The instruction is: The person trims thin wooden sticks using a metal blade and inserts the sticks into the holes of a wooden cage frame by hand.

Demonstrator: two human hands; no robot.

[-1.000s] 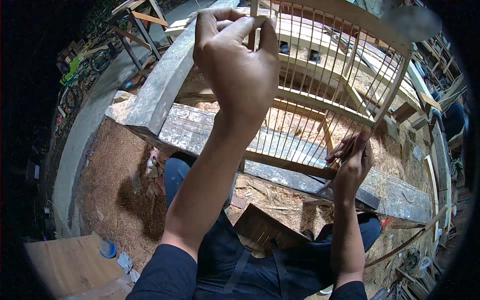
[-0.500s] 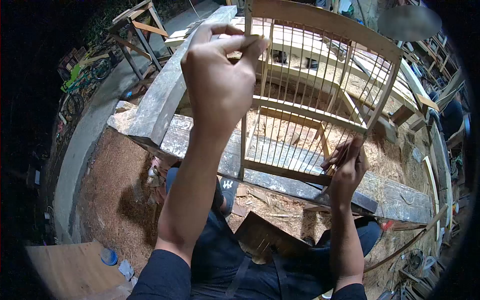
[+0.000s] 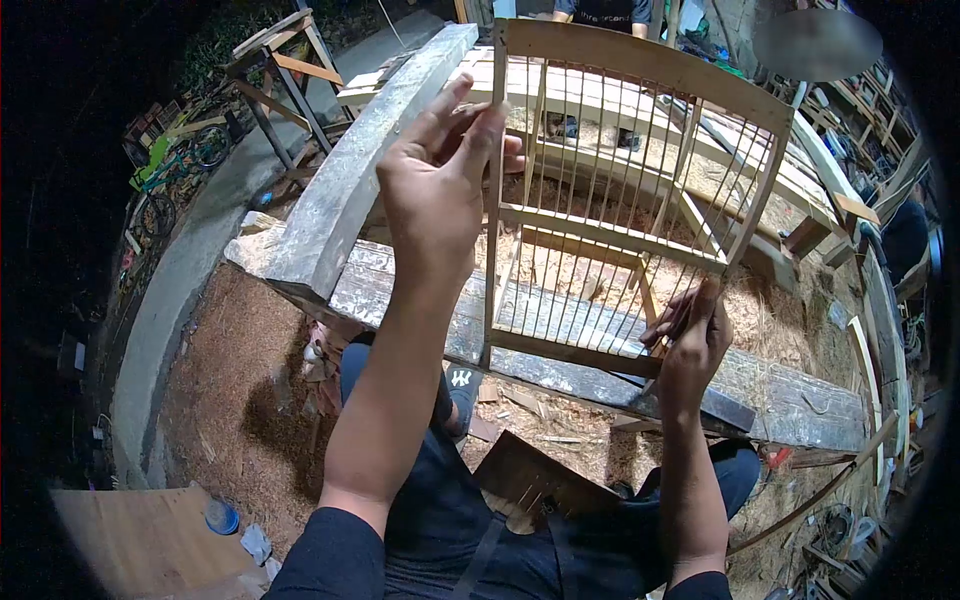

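Note:
A wooden birdcage [image 3: 645,62] with a curved top board, a middle rail and thin upright bars stands tilted in front of me. My left hand [image 3: 435,195] is closed around its left post, high up, with some fingertips showing through on the inner side. At the lower right corner my right hand [image 3: 692,345] grips the frame, its fingers bent against the lowest bars. Beneath the cage runs a worn, paint-stained timber beam [image 3: 800,395]. A dark wooden board [image 3: 530,470] with thin pieces on it lies by my lap.
A thick grey beam [image 3: 370,150] slants away on the left. Sawdust and wood scraps cover the ground [image 3: 235,390]. A wooden trestle [image 3: 285,80] stands back left, and a plywood sheet [image 3: 140,540] lies front left. Behind the cage, part of another person's dark shirt [image 3: 610,12] shows.
My left hand has moved down from a pinch beside the upper bars to a hold on the left post. The cage sits slightly lower in view. My right hand keeps its grip.

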